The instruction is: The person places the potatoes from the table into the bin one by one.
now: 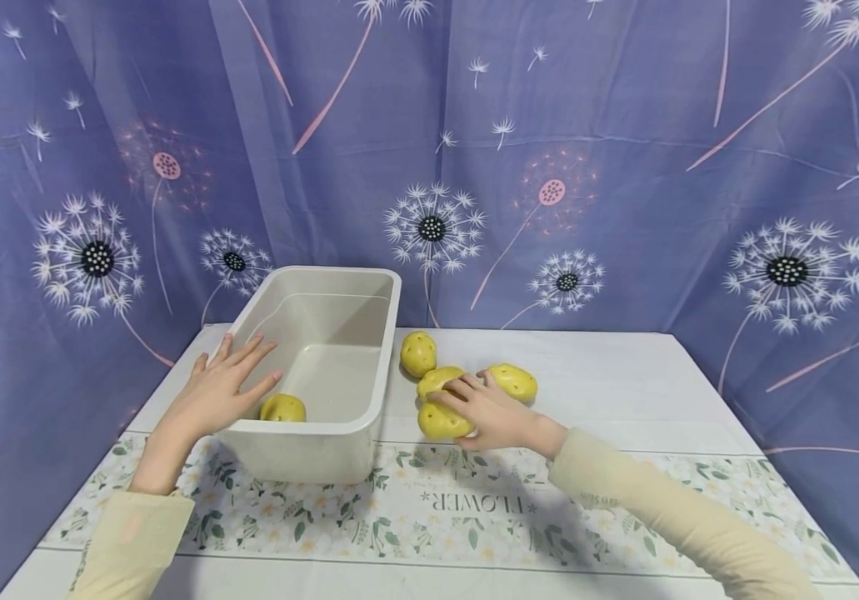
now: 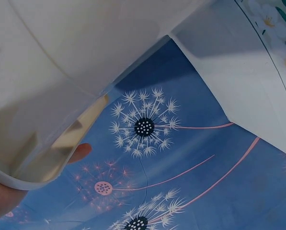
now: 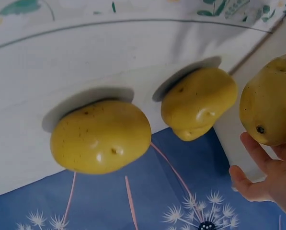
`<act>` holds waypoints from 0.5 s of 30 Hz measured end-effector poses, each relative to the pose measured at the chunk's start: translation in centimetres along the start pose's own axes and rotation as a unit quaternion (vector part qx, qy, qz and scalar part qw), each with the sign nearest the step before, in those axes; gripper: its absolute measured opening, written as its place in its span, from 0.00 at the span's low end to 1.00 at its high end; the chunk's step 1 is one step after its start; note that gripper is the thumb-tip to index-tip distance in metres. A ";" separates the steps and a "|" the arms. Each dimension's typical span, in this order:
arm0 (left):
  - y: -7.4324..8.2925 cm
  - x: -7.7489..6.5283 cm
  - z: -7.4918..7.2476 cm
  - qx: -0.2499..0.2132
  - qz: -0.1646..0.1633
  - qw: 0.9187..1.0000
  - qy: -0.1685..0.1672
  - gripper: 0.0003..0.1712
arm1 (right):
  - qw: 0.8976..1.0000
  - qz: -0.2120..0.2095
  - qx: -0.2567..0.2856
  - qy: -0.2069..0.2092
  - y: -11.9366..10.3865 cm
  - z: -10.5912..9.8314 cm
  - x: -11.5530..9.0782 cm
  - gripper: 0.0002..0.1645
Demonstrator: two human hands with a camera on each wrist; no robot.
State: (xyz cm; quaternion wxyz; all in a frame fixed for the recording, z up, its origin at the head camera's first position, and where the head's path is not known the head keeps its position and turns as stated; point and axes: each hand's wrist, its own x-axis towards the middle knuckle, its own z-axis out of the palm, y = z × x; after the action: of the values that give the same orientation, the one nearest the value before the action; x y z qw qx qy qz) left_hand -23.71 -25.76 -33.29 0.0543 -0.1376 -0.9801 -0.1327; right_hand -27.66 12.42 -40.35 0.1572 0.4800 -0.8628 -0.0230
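A cream rectangular tub (image 1: pixel 339 272) stands on the white table (image 1: pixel 609 375), and one yellow potato (image 1: pixel 282 408) lies inside it at the near left. My left hand (image 1: pixel 249 367) rests flat on the tub's left rim, fingers straight; the left wrist view shows the tub wall (image 2: pixel 61 52) and one fingertip (image 2: pixel 80 152). To the right of the tub, my right hand (image 1: pixel 459 400) grips the nearest potato (image 1: pixel 440 422) (image 3: pixel 268 100). Three more potatoes (image 1: pixel 417 353) (image 1: pixel 436 379) (image 1: pixel 515 381) lie around that hand; two potatoes (image 3: pixel 100 136) (image 3: pixel 199 103) appear in the right wrist view.
A floral runner printed FLOWER (image 1: pixel 474 502) crosses the table in front of the tub. A blue dandelion-print curtain (image 1: pixel 549 167) hangs close behind and on both sides of the table.
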 end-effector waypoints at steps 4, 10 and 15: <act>0.1 0.0 0.0 -0.001 0.000 1.000 -0.001 0.37 | 1.000 0.001 -0.003 0.000 0.3 -0.6 0.1 0.44; 0.1 -0.1 -0.1 -0.002 0.000 1.000 -0.001 0.37 | 1.000 -0.002 -0.008 0.010 0.6 -1.2 0.4 0.43; 0.2 -0.1 -0.1 -0.005 0.000 1.000 -0.001 0.37 | 1.000 -0.003 -0.006 0.019 0.9 -1.7 0.7 0.43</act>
State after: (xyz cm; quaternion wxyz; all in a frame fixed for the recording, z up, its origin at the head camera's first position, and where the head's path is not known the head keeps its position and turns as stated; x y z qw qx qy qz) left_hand -23.58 -25.64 -33.20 0.0531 -0.1384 -0.9794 -0.1371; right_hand -28.27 12.50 -38.36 0.1769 0.4819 -0.8579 -0.0198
